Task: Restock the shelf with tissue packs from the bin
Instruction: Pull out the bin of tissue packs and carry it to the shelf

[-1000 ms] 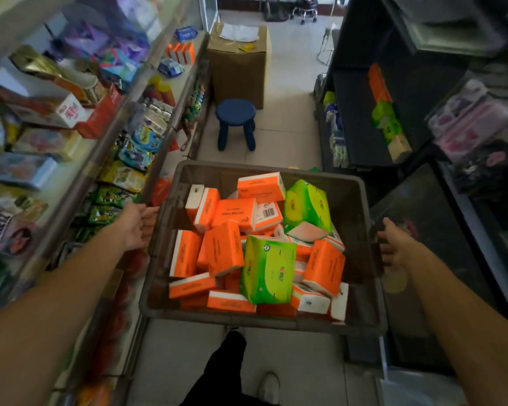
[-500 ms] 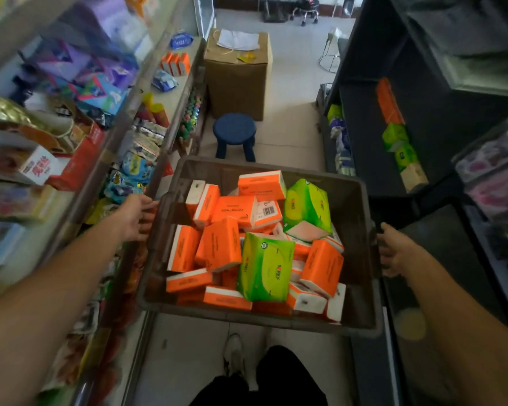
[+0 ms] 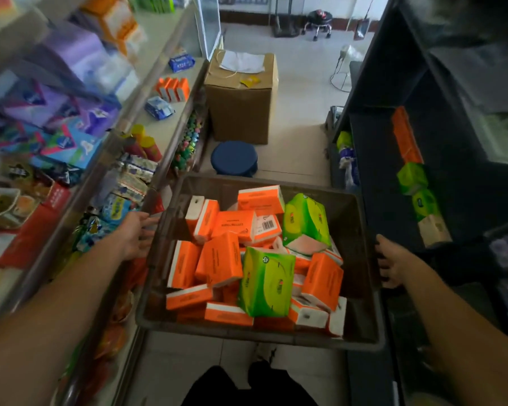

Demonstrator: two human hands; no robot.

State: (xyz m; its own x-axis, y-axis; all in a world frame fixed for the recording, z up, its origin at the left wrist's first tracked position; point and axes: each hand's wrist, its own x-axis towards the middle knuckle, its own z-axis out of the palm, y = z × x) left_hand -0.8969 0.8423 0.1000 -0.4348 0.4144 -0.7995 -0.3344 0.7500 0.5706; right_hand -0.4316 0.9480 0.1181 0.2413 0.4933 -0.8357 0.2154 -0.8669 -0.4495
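Note:
A grey plastic bin (image 3: 361, 288) hangs in the air in front of me, carried between both hands. It holds several orange tissue packs (image 3: 219, 263) and two green tissue packs (image 3: 266, 284). My left hand (image 3: 137, 235) grips the bin's left rim. My right hand (image 3: 389, 263) grips the right rim, its fingers curled over the edge. The dark shelf (image 3: 379, 186) on the right carries an orange pack (image 3: 405, 136), two green packs (image 3: 412, 178) and a white pack (image 3: 434, 230).
A snack and hygiene shelf unit (image 3: 79, 142) lines the left side of the narrow aisle. Ahead on the floor stand a blue stool (image 3: 233, 158) and a cardboard box (image 3: 241, 95). My legs and shoes (image 3: 264, 356) show below the bin.
I have walked forward along the aisle with the bin. The stool and box are closer, and the dark shelf with tissue packs is now beside the bin. Both hands keep their hold.

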